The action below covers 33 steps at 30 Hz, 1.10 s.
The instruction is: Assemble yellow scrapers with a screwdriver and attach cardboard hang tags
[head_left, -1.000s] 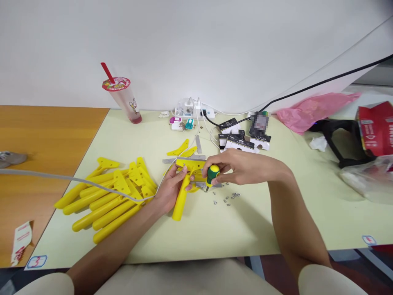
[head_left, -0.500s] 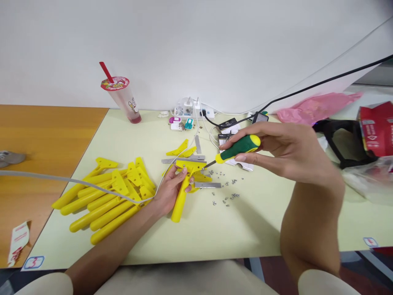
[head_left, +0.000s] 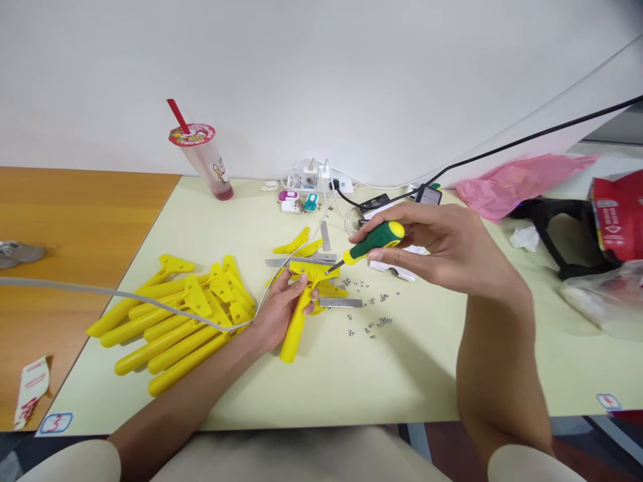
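Note:
My left hand (head_left: 282, 309) is closed round a yellow plastic scraper (head_left: 295, 329), its wide head pointing away from me and a metal blade along the far edge. My right hand (head_left: 437, 246) grips a green and yellow screwdriver (head_left: 372, 244) between thumb and fingers. The screwdriver's tip meets the right side of the scraper head, at a small screw. Under and behind the scraper lie loose yellow head pieces (head_left: 296, 242) and flat metal blades (head_left: 340, 303). Small silver screws (head_left: 384, 321) are scattered to the right of the scraper.
Several yellow scraper handles (head_left: 175, 328) are piled at the left, with a grey cable (head_left: 151, 299) crossing over them. A drink cup (head_left: 208, 167) with a red straw stands behind. At the back is a power strip (head_left: 341, 183); a pink bag (head_left: 517, 184) and red box (head_left: 620, 214) lie right.
My right hand has moved left with the screwdriver, and its tip has shifted from the head's right edge onto the screw. My left hand holds the scraper in nearly the same place.

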Tool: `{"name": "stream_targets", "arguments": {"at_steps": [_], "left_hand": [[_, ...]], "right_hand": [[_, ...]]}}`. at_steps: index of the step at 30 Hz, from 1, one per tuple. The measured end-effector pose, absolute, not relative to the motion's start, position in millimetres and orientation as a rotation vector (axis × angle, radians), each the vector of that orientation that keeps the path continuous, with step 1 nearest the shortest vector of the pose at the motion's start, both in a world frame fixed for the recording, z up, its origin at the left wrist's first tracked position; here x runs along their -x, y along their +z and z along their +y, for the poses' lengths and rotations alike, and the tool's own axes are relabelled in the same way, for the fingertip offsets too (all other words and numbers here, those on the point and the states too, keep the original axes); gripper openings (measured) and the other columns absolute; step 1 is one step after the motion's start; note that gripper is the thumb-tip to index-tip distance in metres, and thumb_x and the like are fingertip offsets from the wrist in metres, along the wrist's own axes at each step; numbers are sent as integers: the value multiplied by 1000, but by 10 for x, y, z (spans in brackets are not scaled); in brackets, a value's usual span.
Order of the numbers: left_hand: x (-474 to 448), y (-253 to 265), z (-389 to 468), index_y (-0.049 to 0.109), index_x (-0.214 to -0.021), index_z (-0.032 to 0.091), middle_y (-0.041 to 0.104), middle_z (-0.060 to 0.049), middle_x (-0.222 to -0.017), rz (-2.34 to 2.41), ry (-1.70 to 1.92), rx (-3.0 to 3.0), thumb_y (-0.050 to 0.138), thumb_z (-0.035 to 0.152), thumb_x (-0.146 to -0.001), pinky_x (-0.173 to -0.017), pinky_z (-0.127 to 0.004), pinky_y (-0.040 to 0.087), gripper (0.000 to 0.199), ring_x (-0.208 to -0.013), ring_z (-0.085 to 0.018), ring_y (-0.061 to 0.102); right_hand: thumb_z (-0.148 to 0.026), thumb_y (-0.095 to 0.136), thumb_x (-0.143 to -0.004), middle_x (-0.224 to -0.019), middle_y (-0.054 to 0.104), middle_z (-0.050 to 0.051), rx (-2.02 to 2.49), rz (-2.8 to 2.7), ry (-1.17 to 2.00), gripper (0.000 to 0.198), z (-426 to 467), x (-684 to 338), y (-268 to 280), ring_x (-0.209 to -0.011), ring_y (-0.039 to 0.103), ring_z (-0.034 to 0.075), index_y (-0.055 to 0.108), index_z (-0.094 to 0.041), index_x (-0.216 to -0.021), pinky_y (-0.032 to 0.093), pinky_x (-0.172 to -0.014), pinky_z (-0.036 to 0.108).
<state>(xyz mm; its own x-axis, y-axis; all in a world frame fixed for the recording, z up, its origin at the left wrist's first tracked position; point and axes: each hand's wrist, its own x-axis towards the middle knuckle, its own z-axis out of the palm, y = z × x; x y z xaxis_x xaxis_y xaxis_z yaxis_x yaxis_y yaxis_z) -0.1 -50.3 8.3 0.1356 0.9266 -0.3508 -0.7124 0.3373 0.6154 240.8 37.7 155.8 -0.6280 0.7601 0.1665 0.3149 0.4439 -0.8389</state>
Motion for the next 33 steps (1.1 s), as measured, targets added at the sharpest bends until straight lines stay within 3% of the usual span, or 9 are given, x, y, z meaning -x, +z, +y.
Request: {"name": "stream_targets", "arguments": {"at_steps": [8,13,22,33], "left_hand": [[28,50,-498,65,-104,21,62,-3,-104,710,1206,-280,89,26,-87,-53,-19,43,30,-77,-11,61],[46,33,-487,64,-100,20,61,-3,-104,682,1195,-248,89,26,-88,-52,-19,42,28,-76,-10,59],[60,25,-483,65,-99,20,61,-4,-107,656,1179,-254,87,26,-90,-51,-19,42,24,-76,-10,58],[45,9,-511,65,-106,21,60,-3,-105,665,1187,-297,86,25,-91,-54,-20,45,26,-79,-11,61]], "right_hand": [[-51,84,-91,-118,80,4,883,-2150,1136,30,408,-2372,1524,-106,76,31,79,-36,-117,67,-90,49],[-43,86,-91,-117,80,3,860,-2135,1116,27,410,-2374,1524,-103,77,28,80,-34,-115,66,-88,46],[-51,83,-92,-118,79,4,903,-2177,1119,30,405,-2414,1547,-104,75,31,79,-37,-119,66,-86,49],[-48,84,-92,-113,80,5,891,-2180,1126,28,374,-2366,1557,-98,75,29,81,-34,-116,64,-75,45]]}}
